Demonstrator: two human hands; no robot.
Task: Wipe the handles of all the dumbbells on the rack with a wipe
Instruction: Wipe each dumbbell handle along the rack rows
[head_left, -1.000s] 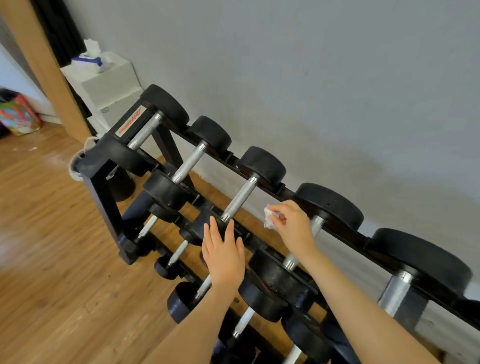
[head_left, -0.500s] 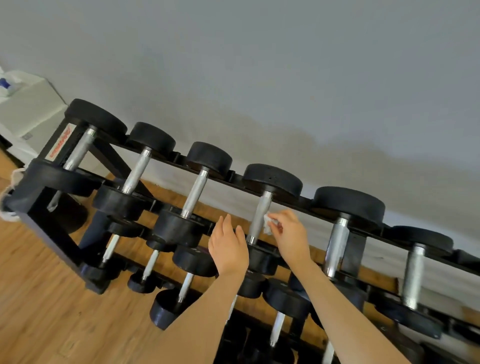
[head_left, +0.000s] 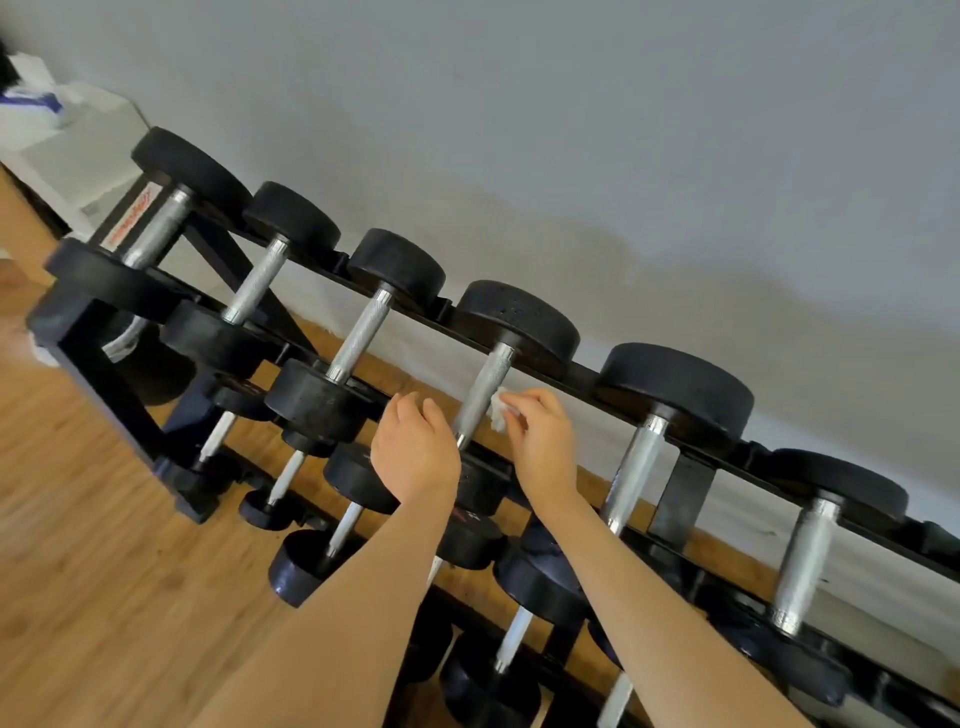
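A black rack (head_left: 98, 358) carries several black dumbbells with silver knurled handles on its tiers. My right hand (head_left: 543, 441) pinches a small white wipe (head_left: 498, 413) against the right side of the fourth top-row handle (head_left: 485, 392). My left hand (head_left: 415, 452) hovers just left of that handle above the front rail, fingers loosely curled and holding nothing. The lower end of that handle and its front head are partly hidden behind my hands.
A grey wall runs close behind the rack. A white cabinet (head_left: 78, 150) with a tissue pack (head_left: 31, 98) on top stands at the far left. Wooden floor (head_left: 78, 571) lies in front and to the left.
The view has swung right along the rack. My left hand's straight fingers have curled loosely. My right hand with the wipe has come to the fourth handle.
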